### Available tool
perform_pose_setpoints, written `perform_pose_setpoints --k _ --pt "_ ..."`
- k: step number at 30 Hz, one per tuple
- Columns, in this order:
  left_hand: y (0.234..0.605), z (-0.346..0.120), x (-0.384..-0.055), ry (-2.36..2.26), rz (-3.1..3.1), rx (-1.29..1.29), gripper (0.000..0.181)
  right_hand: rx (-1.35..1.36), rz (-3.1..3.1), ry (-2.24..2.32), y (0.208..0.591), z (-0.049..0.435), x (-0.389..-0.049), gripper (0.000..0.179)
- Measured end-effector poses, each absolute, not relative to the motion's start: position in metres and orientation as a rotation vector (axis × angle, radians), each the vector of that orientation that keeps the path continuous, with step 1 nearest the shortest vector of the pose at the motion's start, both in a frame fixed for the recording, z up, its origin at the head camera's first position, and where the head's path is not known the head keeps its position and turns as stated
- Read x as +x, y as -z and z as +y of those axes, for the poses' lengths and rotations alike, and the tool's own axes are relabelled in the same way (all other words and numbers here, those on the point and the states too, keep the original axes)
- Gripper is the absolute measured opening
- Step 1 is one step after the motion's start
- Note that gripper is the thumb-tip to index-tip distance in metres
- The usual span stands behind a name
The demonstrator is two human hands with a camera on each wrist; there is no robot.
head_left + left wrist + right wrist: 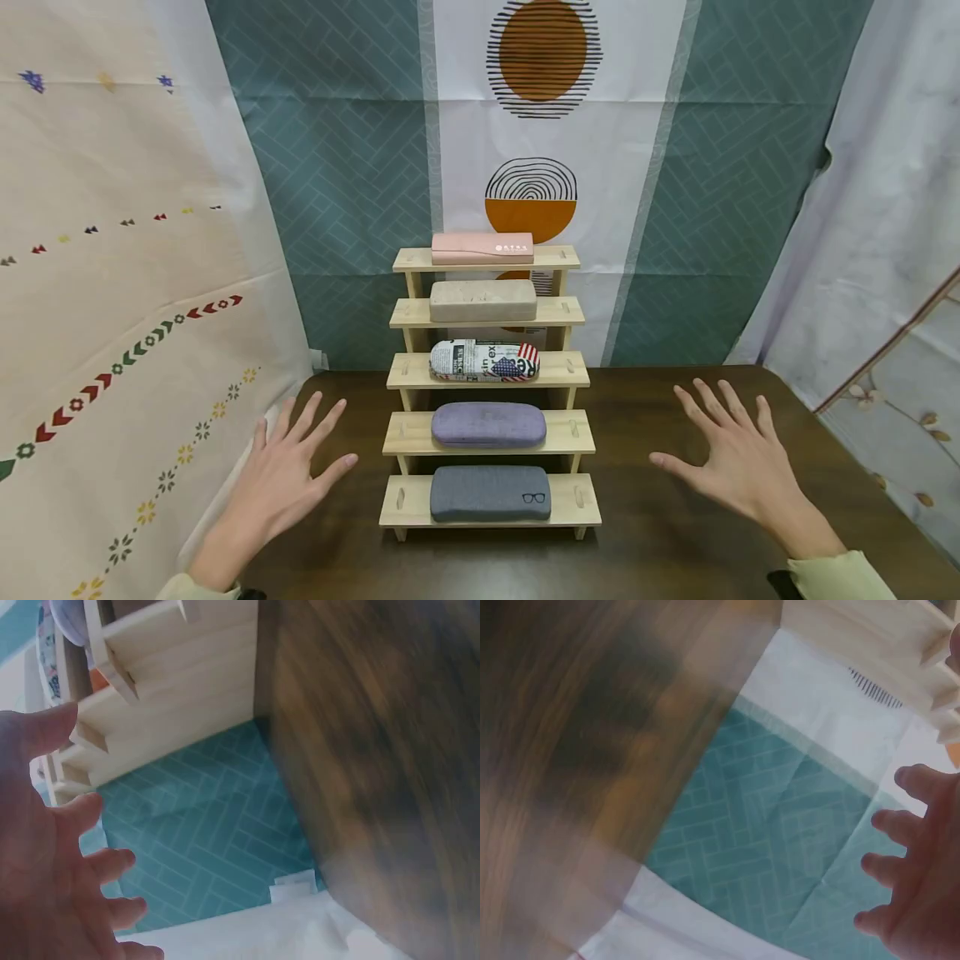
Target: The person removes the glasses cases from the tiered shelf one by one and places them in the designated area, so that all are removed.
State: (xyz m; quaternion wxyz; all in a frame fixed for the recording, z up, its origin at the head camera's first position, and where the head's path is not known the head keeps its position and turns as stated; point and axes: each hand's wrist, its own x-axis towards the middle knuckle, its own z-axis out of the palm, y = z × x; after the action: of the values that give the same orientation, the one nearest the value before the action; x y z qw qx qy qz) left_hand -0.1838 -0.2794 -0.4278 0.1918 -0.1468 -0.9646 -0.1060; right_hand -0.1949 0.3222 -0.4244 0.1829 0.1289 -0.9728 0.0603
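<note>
A stepped wooden rack [405, 422] stands mid-table with one glasses case per step. From the top come a pink case [482, 250], a cream case [483, 302], a case with printed lettering and flags [484, 361], a purple case [489, 425] and a grey case [491, 493] marked with a small glasses drawing. My left hand [288, 475] is held out left of the rack, fingers spread and holding nothing. On the other side my right hand [738, 462] is spread likewise, apart from the rack. Both wrist views show the palms with nothing in them.
The dark wooden table [645, 533] carries the rack. A green and white patterned cloth [337, 167] hangs close behind it. An embroidered cream cloth [127, 275] borders the left side, and a pale floral cloth [900, 367] borders the right.
</note>
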Motion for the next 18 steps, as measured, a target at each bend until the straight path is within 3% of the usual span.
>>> perform_pose_setpoints --k 18 --pt "0.429 -0.238 -0.192 0.731 -2.609 -0.504 0.097 0.572 -2.576 -0.312 0.423 0.257 -0.153 0.108"
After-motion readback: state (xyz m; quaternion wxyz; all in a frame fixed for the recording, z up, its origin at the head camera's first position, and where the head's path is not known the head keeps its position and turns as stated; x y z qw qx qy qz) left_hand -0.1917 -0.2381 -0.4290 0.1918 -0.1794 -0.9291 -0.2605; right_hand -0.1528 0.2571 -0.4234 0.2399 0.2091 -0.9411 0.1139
